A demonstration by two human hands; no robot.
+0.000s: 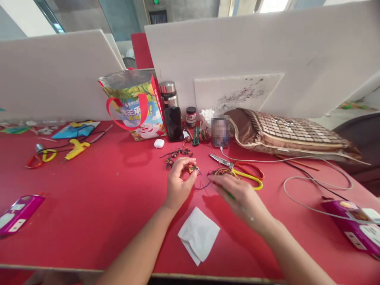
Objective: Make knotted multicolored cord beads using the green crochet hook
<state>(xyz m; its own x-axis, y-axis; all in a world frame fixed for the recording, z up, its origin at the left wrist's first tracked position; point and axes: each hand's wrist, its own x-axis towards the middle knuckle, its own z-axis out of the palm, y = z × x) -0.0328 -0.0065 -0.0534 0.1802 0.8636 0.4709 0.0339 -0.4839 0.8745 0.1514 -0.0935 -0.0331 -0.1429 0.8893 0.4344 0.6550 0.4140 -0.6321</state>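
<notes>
Left hand (179,184) pinches small multicoloured piece (193,169) over desk (89,209); right hand (237,196) grips slim green tool (228,192). I judge piece part-worked: thread (202,187) trails loose. Remainder: cannot tell.

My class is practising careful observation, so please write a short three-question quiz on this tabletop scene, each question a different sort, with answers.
1. True or false: the folded white tissue lies nearer the front edge of the red table than the scissors by the right hand do.
2. What is in the left hand's grip?
a) a white case
b) a small multicoloured piece
c) a black phone
3. Fill in: those scissors have one red handle and one ____ handle.

Key: 1 true; 2 b; 3 yellow
</notes>
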